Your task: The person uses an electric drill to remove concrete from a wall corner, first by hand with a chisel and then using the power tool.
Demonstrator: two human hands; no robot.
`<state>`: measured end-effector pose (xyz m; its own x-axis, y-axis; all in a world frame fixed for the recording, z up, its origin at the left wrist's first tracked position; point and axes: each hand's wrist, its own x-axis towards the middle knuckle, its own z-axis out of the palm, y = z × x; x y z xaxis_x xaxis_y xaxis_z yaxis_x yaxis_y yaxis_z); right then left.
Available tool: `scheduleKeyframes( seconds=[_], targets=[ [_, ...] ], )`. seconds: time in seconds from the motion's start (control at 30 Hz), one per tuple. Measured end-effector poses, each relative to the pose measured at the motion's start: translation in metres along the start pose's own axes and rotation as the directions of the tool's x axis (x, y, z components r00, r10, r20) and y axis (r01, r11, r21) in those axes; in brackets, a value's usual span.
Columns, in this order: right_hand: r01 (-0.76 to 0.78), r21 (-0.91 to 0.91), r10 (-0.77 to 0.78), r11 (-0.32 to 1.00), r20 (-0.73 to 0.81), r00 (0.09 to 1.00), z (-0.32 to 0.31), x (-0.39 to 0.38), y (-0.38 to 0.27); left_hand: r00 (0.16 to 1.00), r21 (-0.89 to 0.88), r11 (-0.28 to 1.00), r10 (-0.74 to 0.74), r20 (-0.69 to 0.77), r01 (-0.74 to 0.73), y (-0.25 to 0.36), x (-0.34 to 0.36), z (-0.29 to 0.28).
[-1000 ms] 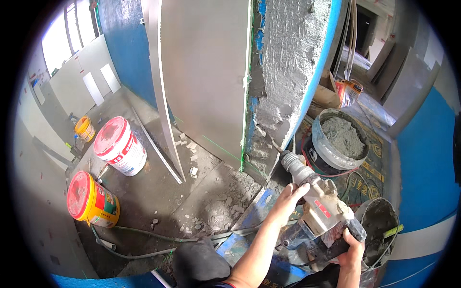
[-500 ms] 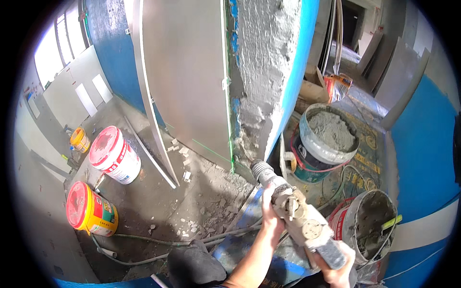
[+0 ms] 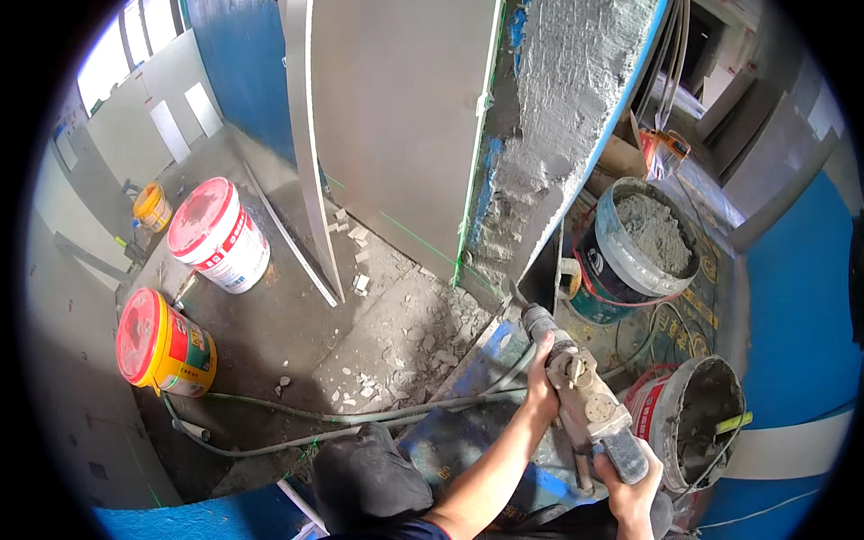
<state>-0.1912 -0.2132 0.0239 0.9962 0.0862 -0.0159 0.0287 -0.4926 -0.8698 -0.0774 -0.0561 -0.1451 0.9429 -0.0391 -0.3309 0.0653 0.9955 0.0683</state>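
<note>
I hold a dusty rotary hammer (image 3: 589, 396) slantwise, its nose up and to the left. My left hand (image 3: 541, 387) is wrapped round its front section behind the ribbed collar. Round the rear handle, my right hand (image 3: 632, 486) is closed. A short metal bit (image 3: 517, 292) sticks out of the collar and points at the foot of a rough grey plastered wall end (image 3: 549, 153); whether it touches the plaster I cannot tell. Broken rubble (image 3: 396, 351) lies on the floor left of the wall's foot.
A bucket of grey mortar (image 3: 661, 234) stands right of the wall end. Nearer, a mortar-smeared bucket (image 3: 706, 418) sits beside the tool. Lidded red-white (image 3: 220, 238) and yellow (image 3: 169, 346) buckets stand left. A hose (image 3: 360, 418) crosses the floor; a metal strip (image 3: 288, 234) lies behind.
The view has shifted, so the wall end and the mortar bucket appear farther right. The hammer and both hands also appear slightly farther right. My grip looks the same.
</note>
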Motion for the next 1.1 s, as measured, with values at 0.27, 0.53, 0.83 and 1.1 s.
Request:
scheduleKeyframes(
  seconds=[0.27,0.53,0.83,1.1],
  targets=[
    [0.031,-0.053,-0.030,0.998,0.014,0.999,0.013,-0.002,0.008,0.994,0.002,0.998,0.070,-0.083,-0.070,0.012,0.003,0.004],
    [0.073,-0.041,-0.070,0.996,0.076,0.995,0.011,-0.017,0.038,0.999,0.066,0.997,0.034,0.014,-0.034,0.022,-0.007,0.017],
    [0.543,-0.353,-0.516,0.762,0.176,0.838,0.011,-0.018,0.069,0.998,-0.078,0.996,-0.050,0.027,0.052,0.032,-0.004,0.017],
    [0.270,-0.113,-0.245,0.956,0.198,0.949,0.016,0.005,0.050,0.999,-0.052,0.999,0.002,0.032,-0.001,0.031,0.023,-0.004]
  ],
)
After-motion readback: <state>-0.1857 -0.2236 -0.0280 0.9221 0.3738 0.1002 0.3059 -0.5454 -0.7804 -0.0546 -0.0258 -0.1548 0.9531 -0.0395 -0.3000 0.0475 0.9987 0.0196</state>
